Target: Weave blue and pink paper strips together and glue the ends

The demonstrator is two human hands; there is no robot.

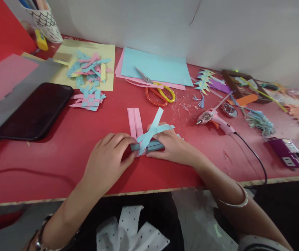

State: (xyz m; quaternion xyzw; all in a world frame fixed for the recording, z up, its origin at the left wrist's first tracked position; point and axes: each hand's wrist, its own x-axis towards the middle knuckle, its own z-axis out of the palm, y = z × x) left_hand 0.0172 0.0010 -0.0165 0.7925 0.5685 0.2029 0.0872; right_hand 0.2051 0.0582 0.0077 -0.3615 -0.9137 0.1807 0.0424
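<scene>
Blue paper strips cross over pink paper strips in a small piece lying on the red table near its front edge. My left hand has its thumb and index finger closed on the left end of the piece. From the right, my right hand curls round the blue strips, thumb below and fingers above; some of its fingertips are hidden behind the strips. Two pink strips point away from me, and loose blue ends stick up at a slant.
Scissors lie beyond my hands by blue and pink sheets. A pink glue gun with a black cord rests at the right. A dark phone, a woven paper piece and a heap of strips are at the left.
</scene>
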